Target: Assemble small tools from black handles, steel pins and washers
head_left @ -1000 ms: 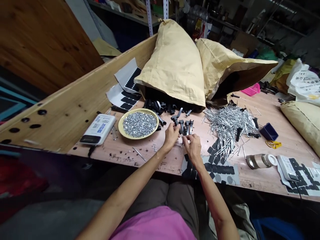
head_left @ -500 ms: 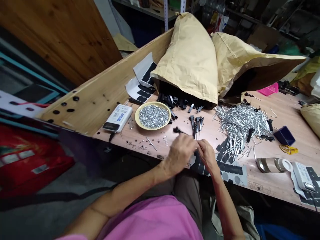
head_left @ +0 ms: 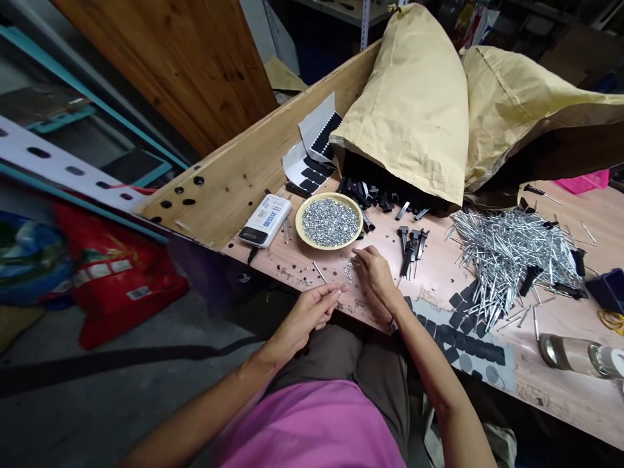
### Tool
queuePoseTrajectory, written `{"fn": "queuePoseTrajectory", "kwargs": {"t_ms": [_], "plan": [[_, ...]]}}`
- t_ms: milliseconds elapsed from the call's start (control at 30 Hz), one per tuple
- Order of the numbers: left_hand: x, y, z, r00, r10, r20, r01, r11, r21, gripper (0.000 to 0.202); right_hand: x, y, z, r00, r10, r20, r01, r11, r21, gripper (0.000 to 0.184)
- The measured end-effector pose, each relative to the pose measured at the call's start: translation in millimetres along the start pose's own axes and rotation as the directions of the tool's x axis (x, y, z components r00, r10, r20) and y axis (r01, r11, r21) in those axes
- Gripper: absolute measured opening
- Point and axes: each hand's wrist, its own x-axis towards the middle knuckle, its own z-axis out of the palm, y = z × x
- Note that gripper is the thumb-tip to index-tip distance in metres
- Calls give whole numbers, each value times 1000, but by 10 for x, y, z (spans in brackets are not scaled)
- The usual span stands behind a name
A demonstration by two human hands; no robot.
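Note:
My left hand [head_left: 312, 312] pinches a thin metal pin [head_left: 342, 286] at the near table edge. My right hand [head_left: 374, 276] rests fingers-down on the table beside a few loose small nuts [head_left: 348, 268], its fingertips pinched together over them; what they hold, if anything, I cannot make out. Just beyond stands a yellow dish of silver nuts [head_left: 330, 221]. A small group of black plastic parts [head_left: 412, 242] lies to the right of my right hand. Further right lies a big heap of metal pins [head_left: 511, 250].
Two tan paper sacks [head_left: 414, 110] lie at the back, black parts spilling from one. A white device [head_left: 266, 220] sits left of the dish. Sheets of black pads [head_left: 468, 341], a glass jar [head_left: 570, 354] and a blue tray [head_left: 607, 289] lie right. A wooden board [head_left: 253, 162] walls the table's left.
The view has swung left. My hands moved from the black parts toward the near edge; the left now holds a pin and the right has come down on the loose nuts.

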Motion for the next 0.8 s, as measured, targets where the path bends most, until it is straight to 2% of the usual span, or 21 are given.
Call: {"fn": "queuePoseTrajectory", "kwargs": {"t_ms": [100, 167, 267, 367, 433, 500, 533, 633, 800], "plan": [[14, 8, -41, 999, -24, -46, 18, 991, -130, 66, 149, -110, 160, 991, -6, 131, 39, 967, -251, 26], [42, 15, -54, 997, -33, -73, 19, 982, -189, 69, 181, -130, 202, 986, -10, 168, 58, 958, -282, 27], [96, 19, -59, 996, -70, -58, 54, 969, -242, 68, 167, -78, 205, 996, 16, 88, -6, 993, -116, 23], [141, 12, -23, 995, -105, -1, 101, 960, -262, 62, 62, -27, 167, 994, 105, -39, -98, 983, 157, 14], [162, 10, 30, 994, -105, 35, 110, 957, -270, 59, -61, -44, 123, 976, 191, -104, -131, 898, 421, 5], [176, 13, 98, 993, -88, 72, 105, 956, -275, 57, -202, -104, 67, 949, 287, -129, -133, 738, 661, 14], [180, 15, 133, 993, -78, 90, 100, 956, -274, 56, -269, -141, 37, 939, 318, -130, -128, 677, 725, 19], [183, 18, 225, 991, -53, 125, 84, 962, -259, 59, -422, -233, -38, 918, 368, -145, -116, 601, 791, 25], [172, -5, 292, 991, -19, 129, 49, 972, -230, 65, -528, -255, -75, 906, 371, -204, -75, 615, 785, 27]]}}
